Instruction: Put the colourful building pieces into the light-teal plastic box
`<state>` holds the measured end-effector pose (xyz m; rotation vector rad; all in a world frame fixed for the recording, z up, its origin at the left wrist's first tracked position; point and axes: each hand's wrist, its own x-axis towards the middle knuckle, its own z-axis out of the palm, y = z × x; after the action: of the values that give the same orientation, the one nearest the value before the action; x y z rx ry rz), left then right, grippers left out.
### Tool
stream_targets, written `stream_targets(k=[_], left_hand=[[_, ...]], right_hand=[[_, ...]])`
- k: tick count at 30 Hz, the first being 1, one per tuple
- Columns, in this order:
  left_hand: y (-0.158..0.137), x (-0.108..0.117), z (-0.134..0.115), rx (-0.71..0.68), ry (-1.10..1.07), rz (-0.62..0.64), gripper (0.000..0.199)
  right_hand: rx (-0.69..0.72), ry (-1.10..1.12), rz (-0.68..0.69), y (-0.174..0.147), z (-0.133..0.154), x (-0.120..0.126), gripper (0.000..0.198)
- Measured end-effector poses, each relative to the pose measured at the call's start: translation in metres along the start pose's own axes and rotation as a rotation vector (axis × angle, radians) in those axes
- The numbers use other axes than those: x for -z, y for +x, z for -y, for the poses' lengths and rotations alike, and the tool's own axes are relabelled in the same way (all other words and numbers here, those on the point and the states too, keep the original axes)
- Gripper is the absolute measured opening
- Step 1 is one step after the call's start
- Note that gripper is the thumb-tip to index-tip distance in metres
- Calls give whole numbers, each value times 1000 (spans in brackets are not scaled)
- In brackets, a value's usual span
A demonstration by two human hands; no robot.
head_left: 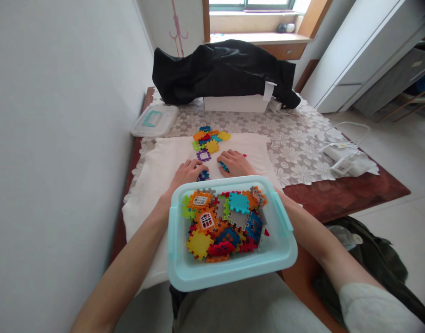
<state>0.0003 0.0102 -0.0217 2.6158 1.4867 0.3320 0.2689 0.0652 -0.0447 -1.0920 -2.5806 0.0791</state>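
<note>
Beyond the light-blue tub (232, 280), both my hands rest low over the white cloth. My left hand (186, 174) is curled with its fingertips on a dark blue interlocking tile (203, 175) that has a window pattern. Facing it, my right hand (235, 163) is closed round a teal-blue interlocking tile (224, 166), partly covered by the fingers. A purple tile (203, 155) with a white window insert lies just past my left fingertips. Behind it sits a loose pile of coloured tiles, among them a yellow tile (212, 146). A small red piece shows beside my right hand.
The tub holds many mixed tiles, including a yellow tile (200, 244). A clear lid (155, 121) with a teal handle lies at the back left by the wall. A black cover (226, 69) drapes over a white box (236, 103). A white package (347, 157) lies at right.
</note>
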Motion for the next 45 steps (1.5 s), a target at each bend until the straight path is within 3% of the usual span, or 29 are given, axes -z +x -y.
stream_targets(k=[11, 18, 23, 26, 32, 39, 45], left_hand=[[-5, -1, -6, -16, -209, -177, 34], [-6, 0, -3, -169, -366, -366, 37], [-9, 7, -4, -178, -283, -484, 35], [-10, 7, -2, -83, -197, -429, 30], [-7, 5, 1, 24, -103, -102, 28], [-8, 4, 3, 28, -67, -17, 40], [-8, -5, 0, 46, -44, -29, 34]], right_hand=[[170, 171, -152, -3, -2, 2, 28], [178, 222, -208, -6, -1, 6, 33], [164, 283, -286, -7, 1, 8, 36], [135, 293, -292, -6, 0, 7, 35], [-2, 340, -323, -9, 0, 10, 35], [-98, 391, -399, -5, -7, 8, 36], [-213, 228, -235, -2, -13, 2, 33]])
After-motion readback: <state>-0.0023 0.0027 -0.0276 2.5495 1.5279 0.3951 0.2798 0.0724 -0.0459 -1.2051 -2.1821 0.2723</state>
